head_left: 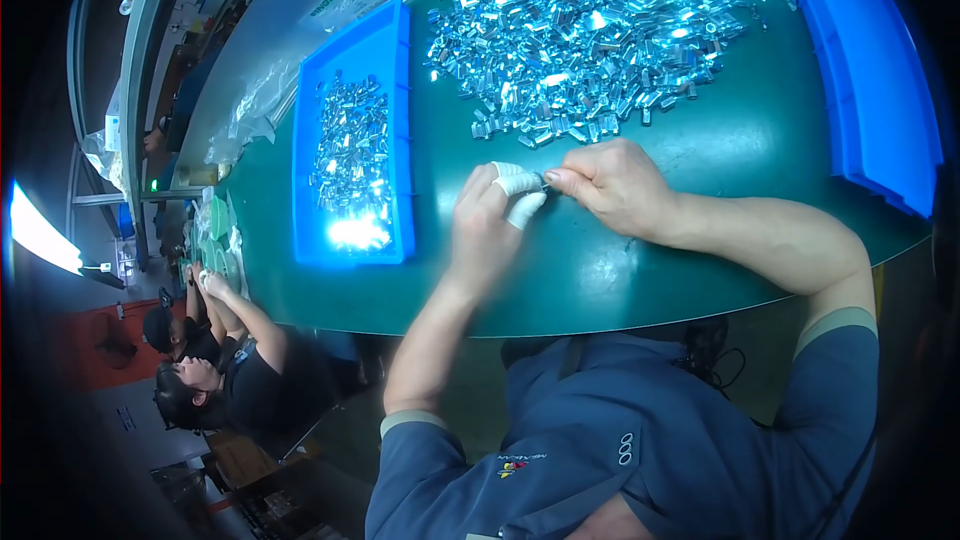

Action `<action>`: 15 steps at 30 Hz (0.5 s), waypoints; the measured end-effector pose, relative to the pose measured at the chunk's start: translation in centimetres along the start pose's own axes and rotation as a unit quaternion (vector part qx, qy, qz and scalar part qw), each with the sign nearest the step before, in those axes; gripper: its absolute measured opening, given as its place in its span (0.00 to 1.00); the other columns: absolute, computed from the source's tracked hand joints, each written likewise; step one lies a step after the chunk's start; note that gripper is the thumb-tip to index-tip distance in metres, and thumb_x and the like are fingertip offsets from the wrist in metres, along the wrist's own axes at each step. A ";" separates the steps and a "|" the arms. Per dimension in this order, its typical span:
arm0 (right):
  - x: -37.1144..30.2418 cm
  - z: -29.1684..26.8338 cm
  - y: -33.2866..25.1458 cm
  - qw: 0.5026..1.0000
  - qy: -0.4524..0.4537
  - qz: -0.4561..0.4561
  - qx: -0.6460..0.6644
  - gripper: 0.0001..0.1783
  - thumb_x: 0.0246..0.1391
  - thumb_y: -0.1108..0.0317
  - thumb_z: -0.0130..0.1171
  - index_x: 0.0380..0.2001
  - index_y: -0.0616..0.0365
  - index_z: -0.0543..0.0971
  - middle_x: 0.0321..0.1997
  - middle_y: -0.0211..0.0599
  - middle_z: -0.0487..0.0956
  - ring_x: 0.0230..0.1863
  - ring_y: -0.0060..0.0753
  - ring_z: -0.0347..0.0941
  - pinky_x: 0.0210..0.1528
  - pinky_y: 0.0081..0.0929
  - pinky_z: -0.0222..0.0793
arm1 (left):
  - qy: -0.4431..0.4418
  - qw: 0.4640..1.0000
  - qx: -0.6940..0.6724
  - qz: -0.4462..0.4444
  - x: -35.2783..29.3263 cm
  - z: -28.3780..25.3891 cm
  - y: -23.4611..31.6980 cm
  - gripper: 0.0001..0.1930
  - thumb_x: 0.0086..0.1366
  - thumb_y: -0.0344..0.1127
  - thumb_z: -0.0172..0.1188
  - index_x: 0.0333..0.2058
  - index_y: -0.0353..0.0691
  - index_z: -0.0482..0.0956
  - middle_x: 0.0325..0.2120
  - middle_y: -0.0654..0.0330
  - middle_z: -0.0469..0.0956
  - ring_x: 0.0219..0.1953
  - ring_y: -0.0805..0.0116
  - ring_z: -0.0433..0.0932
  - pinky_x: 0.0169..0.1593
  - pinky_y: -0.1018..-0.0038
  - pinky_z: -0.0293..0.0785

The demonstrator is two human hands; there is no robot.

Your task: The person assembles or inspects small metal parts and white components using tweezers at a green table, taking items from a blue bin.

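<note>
My left hand (484,220), with white covers on its fingertips and thumb, is closed in a pinch on a small metal piece (543,180). My right hand (628,188), bare, meets it there with thumb and forefinger pressed together. Something thin and dark shows between the two pinches; it is too small to name, and the right fingers hide part of it. Both hands are over the near part of the green table (690,275). Beyond them spreads a large heap of short, shiny metal pieces (590,50).
Left of my hands lies a blue tray (402,130) holding many similar metal pieces. Another blue tray (880,70) stands at the right edge. Clear plastic bags (250,120) lie beyond the left tray. Two people (260,370) work farther left.
</note>
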State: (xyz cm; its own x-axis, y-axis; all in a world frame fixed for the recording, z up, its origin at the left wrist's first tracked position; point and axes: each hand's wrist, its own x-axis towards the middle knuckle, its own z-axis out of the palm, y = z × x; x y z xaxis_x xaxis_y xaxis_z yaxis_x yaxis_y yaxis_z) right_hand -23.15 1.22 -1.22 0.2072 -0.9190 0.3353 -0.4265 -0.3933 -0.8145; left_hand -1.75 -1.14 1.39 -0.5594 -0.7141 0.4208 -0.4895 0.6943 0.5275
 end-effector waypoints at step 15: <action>0.5 -0.9 -0.4 0.980 0.024 0.116 0.162 0.23 0.69 0.54 0.57 0.23 0.60 0.79 0.17 0.34 0.78 0.19 0.27 0.75 0.25 0.32 0.68 | 0.119 0.948 0.288 -0.062 0.8 -9.2 -4.5 0.11 0.60 0.24 0.69 0.42 0.37 0.82 0.38 0.53 0.82 0.43 0.51 0.80 0.50 0.61 0.75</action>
State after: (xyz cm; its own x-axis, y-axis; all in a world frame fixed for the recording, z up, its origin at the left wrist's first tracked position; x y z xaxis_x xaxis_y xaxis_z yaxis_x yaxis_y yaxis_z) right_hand -23.64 0.90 -0.33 0.0937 -0.9859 0.1389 -0.1531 -0.1521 -0.9764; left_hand 6.16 -5.66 6.15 -0.3398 -0.7459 0.5729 -0.8644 0.4877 0.1223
